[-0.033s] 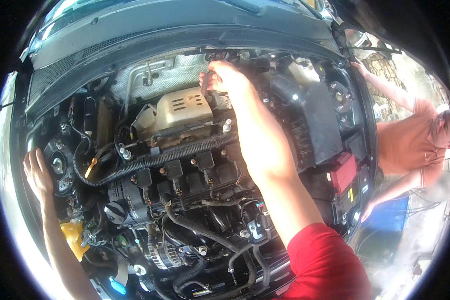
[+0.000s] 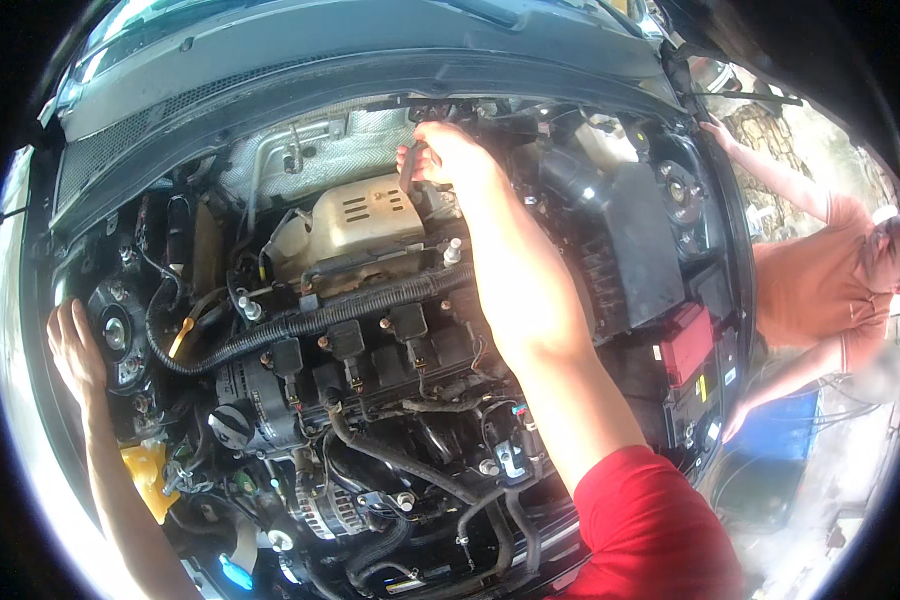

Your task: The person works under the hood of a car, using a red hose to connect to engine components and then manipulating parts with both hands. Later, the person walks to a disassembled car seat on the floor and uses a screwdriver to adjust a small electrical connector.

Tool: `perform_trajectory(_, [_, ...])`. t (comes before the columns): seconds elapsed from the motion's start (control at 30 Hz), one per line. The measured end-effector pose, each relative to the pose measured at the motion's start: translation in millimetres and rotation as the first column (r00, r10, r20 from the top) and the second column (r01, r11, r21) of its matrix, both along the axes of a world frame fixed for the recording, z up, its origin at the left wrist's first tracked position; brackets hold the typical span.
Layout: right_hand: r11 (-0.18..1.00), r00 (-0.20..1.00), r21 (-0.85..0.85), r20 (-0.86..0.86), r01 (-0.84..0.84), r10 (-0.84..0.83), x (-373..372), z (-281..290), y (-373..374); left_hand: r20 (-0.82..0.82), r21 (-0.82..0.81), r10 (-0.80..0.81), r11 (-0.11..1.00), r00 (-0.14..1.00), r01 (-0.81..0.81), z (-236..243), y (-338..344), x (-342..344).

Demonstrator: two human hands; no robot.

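My right hand (image 2: pixel 438 153) reaches across the engine to the back of the bay, by the firewall. Its fingers are closed on a dark bar-shaped piece (image 2: pixel 408 168), whose lower end points toward the tan slotted heat shield (image 2: pixel 360 215). The exact kind of this piece cannot be made out, and part of it is hidden by the fingers. At the far left, my left hand (image 2: pixel 76 350) lies on the fender edge with fingers stretched out, holding nothing. Beside it is the round black strut mount (image 2: pixel 117 334).
A ribbed black conduit (image 2: pixel 360 310) crosses the engine above several ignition coils (image 2: pixel 345 340). To the right sit the black air filter box (image 2: pixel 642 245) and a battery with a red cover (image 2: pixel 686 345). Another person in an orange shirt (image 2: pixel 805 280) leans at the right fender.
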State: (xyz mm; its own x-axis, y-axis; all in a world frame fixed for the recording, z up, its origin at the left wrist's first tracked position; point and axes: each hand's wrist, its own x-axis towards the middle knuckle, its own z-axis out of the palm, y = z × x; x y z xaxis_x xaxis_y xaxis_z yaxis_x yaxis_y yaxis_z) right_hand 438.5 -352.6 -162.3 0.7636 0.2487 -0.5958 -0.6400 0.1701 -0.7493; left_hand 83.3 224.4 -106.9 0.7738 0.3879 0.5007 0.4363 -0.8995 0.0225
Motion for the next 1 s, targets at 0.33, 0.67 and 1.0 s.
perform_trajectory(0.33, [0.984, 0.997, -0.173, 0.068, 0.049, -0.037, -20, 25, 11, -0.012, -0.017, 0.036, 0.999, 0.999, -0.036, 2, 0, 0])
perform_trajectory(0.67, [0.999, 0.999, -0.026, 0.020, 0.045, -0.045, -16, 17, -3, -0.006, -0.028, 0.004, 1.000, 1.000, -0.005, -2, 9, 0])
perform_trajectory(1.0, [0.999, 0.998, 0.027, 0.050, -0.033, 0.032, -10, 15, -7, -0.019, -0.008, 0.012, 1.000, 1.000, -0.012, -1, 8, 1])
